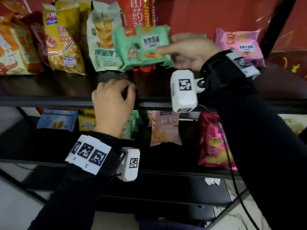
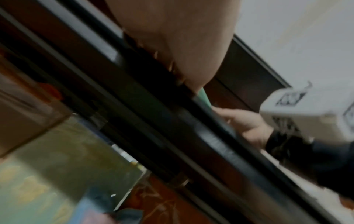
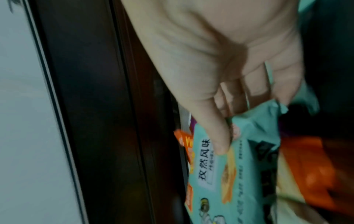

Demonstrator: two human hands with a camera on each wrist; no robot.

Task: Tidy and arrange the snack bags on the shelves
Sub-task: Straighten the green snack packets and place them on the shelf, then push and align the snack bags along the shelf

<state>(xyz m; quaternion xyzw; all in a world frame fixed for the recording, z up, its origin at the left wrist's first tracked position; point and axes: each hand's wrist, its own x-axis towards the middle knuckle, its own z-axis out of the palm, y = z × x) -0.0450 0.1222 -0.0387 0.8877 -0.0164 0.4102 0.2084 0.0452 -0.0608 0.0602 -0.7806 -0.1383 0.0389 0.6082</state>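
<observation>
My right hand (image 1: 186, 52) holds a mint-green snack bag (image 1: 142, 47) above the upper shelf (image 1: 49, 87), thumb on its front and fingers behind. In the right wrist view the thumb (image 3: 216, 136) presses the green bag (image 3: 239, 174) near its right end. My left hand (image 1: 113, 103) rests on the front edge of the upper shelf with fingers curled over the rim, holding no bag. The left wrist view shows that palm (image 2: 182, 45) against the dark shelf rail (image 2: 172, 128), and the right hand (image 2: 247, 127) beyond.
Along the upper shelf stand a yellow shrimp-chip bag (image 1: 61, 40), a pale green chip bag (image 1: 103, 40), a red bag (image 1: 137, 10) and a pink bag (image 1: 240, 45). The lower shelf holds blue (image 1: 58, 120), pink (image 1: 164, 128) and magenta (image 1: 214, 143) bags.
</observation>
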